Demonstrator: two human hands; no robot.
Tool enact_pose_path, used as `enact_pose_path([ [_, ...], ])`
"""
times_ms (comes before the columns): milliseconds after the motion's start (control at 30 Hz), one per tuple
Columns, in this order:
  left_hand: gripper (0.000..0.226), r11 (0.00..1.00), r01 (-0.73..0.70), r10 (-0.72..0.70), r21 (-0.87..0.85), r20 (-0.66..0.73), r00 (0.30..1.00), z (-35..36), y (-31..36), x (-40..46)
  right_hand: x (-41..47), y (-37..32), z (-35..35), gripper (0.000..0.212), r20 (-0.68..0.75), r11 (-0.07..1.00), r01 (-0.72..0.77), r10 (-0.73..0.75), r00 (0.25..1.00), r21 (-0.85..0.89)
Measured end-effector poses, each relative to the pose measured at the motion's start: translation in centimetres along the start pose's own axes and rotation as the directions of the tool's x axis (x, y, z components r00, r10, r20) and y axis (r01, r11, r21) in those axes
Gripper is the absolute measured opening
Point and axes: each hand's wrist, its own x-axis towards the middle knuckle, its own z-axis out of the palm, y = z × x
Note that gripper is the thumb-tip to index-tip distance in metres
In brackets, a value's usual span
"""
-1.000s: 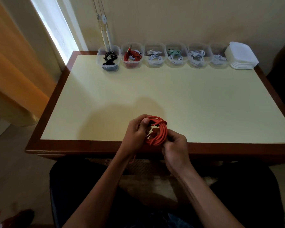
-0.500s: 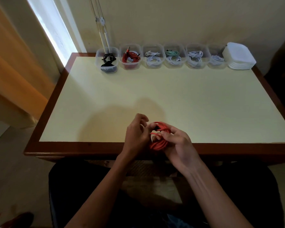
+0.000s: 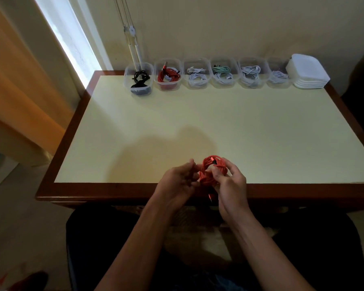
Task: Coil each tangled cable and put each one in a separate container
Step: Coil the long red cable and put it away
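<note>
Gripping a coiled orange cable (image 3: 212, 171) just above the table (image 3: 198, 122) near edge, the right hand (image 3: 231, 185) curls around it; the left hand (image 3: 177, 181) pinches its side.

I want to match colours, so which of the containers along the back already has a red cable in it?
The second container from the left, between the one with the black cable and one with a white cable. No other holds red.
</note>
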Motion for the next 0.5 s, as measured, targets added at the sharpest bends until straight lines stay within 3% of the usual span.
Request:
enact_pose_path([
  [100,0.040,0.979,-0.006,0.049,-0.202,0.209,0.977,0.5,-2.1,-1.0,0.5,-0.6,0.0,0.039,-0.082,0.996,0.035,-0.028,0.996,0.085],
  [167,0.040,0.969,-0.036,0.097,-0.246,0.239,0.966,1.0,-3.1,-1.5,0.4,-1.0,-0.2,0.036,-0.098,0.995,0.064,-0.056,0.994,0.082],
  [300,0.033,0.937,-0.117,0.173,-0.329,0.147,0.974,1.1,-3.6,-1.7,0.6,-1.2,-1.0,0.026,-0.131,0.996,0.087,-0.082,0.988,0.031],
  [367,0.018,0.913,-0.160,0.198,-0.374,0.063,0.978,0.9,-3.3,-1.6,0.8,-1.2,-1.3,0.026,-0.134,0.998,0.062,-0.059,0.989,0.019],
  [433,0.009,0.892,-0.187,0.183,-0.412,-0.050,0.982,0.7,-2.8,-1.3,0.8,-1.3,-1.6,0.021,-0.133,0.998,0.047,-0.042,0.990,0.036],
  [500,0.016,0.886,-0.178,0.096,-0.429,-0.206,0.974,0.4,-2.4,-0.6,0.7,-1.7,-1.7,0.018,-0.129,0.995,0.031,-0.019,0.991,0.093],
])
